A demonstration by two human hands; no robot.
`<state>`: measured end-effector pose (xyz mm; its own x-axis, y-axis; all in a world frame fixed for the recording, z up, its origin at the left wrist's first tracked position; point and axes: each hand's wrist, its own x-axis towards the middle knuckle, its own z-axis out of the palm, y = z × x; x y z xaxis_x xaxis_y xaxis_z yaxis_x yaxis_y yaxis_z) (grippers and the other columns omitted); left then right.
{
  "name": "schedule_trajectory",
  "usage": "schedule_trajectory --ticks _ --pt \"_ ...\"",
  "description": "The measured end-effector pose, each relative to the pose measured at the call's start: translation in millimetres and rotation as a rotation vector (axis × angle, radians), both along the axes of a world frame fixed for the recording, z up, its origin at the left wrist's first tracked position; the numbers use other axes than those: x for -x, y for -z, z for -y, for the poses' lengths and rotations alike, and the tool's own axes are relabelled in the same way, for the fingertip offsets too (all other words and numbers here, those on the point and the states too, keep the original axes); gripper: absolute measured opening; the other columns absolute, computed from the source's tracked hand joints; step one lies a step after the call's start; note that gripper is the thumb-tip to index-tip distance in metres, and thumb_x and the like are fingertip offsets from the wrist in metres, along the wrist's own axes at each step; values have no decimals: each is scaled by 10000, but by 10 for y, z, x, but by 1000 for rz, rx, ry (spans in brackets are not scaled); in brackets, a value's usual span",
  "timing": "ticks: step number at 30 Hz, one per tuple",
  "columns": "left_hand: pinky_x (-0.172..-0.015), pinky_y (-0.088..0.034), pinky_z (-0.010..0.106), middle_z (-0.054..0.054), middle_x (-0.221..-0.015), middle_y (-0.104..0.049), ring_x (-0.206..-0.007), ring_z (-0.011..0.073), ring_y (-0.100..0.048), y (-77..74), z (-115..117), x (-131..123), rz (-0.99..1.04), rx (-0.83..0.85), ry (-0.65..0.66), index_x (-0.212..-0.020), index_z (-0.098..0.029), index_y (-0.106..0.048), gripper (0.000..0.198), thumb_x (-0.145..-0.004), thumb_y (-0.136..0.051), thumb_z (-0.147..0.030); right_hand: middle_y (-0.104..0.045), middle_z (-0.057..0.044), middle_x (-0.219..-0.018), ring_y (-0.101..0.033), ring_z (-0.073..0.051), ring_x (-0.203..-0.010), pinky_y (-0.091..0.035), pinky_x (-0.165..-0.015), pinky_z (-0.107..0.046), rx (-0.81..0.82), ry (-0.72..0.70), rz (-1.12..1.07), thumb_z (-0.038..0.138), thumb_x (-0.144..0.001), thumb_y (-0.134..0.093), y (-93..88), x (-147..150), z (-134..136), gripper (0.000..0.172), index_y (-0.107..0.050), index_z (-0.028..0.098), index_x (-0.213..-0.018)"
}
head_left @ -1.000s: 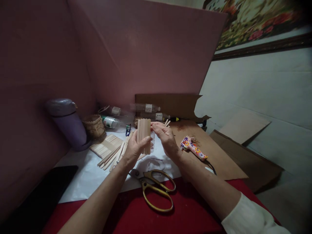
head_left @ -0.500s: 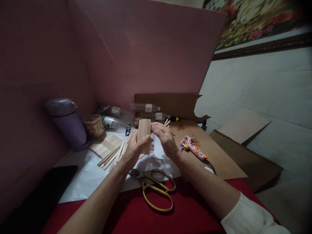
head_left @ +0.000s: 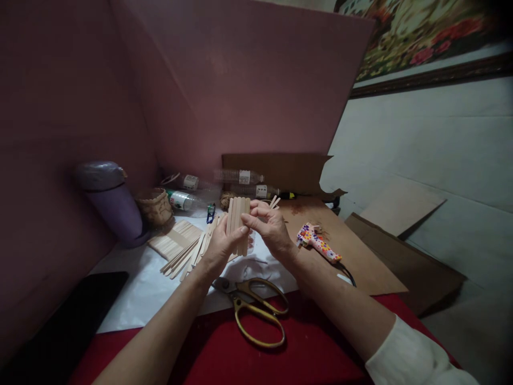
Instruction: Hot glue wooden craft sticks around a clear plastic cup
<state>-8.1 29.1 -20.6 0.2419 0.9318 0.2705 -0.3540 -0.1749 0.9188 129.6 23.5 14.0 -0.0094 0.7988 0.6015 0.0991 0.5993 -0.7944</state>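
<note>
A panel of several wooden craft sticks (head_left: 238,214), set side by side, is held up above the white paper (head_left: 132,291). My left hand (head_left: 222,240) grips its left side, thumb across the front. My right hand (head_left: 270,227) pinches its right edge, thumb on the front face and fingers behind. Behind the panel a clear plastic piece partly shows; I cannot tell what it is. Loose craft sticks (head_left: 182,259) lie to the left of my hands, beside a banded bundle of sticks (head_left: 174,239). Scissors with gold handles (head_left: 258,315) rest below my wrists.
A flowered glue gun (head_left: 318,243) lies on a cardboard sheet (head_left: 360,267) at the right. Plastic bottles (head_left: 182,200) lie at the back, near a small woven basket (head_left: 154,207). A purple tumbler (head_left: 114,208) stands at the left, behind a black flat object (head_left: 76,315).
My right thumb has moved left from the panel's edge onto its front face, and the right fingers have closed on it. The left hand keeps its grip.
</note>
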Motion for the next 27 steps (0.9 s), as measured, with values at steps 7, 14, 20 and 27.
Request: schedule_trajectory --ticks 7,14,20,27 --pt "-649 -541 264 65 -972 -635 -769 159 -619 -8 -7 -4 4 -15 -16 -1170 -150 -613 579 -704 -819 -426 -659 -54 -916 -560 -239 -1023 -397 -986 -417 -3 18 27 401 -785 -698 5 0 -8 293 -616 220 -569" --pt "-635 -527 251 54 -966 -646 -740 144 -614 -20 2 -2 -17 -6 -28 -1153 -151 -613 595 -678 -835 -431 -652 -51 -886 -555 -239 -999 -402 -968 -426 -14 14 56 422 -783 -693 1 0 -10 338 -571 218 -543" --pt "-625 -535 259 48 -931 -633 -727 146 -610 -6 3 -2 -25 -11 -27 -1130 -145 -601 596 -677 -828 -458 -655 -51 -887 -561 -237 -996 -409 -959 -431 -14 10 42 435 -789 -691 -10 8 0 354 -569 220 -536" --pt "-562 -534 283 39 -848 -640 -639 151 -610 -81 45 -42 22 81 15 -1105 -146 -588 639 -616 -857 -458 -679 -63 -914 -594 -246 -996 -431 -954 -434 0 54 67 459 -800 -698 10 1 -30 358 -611 219 -549"
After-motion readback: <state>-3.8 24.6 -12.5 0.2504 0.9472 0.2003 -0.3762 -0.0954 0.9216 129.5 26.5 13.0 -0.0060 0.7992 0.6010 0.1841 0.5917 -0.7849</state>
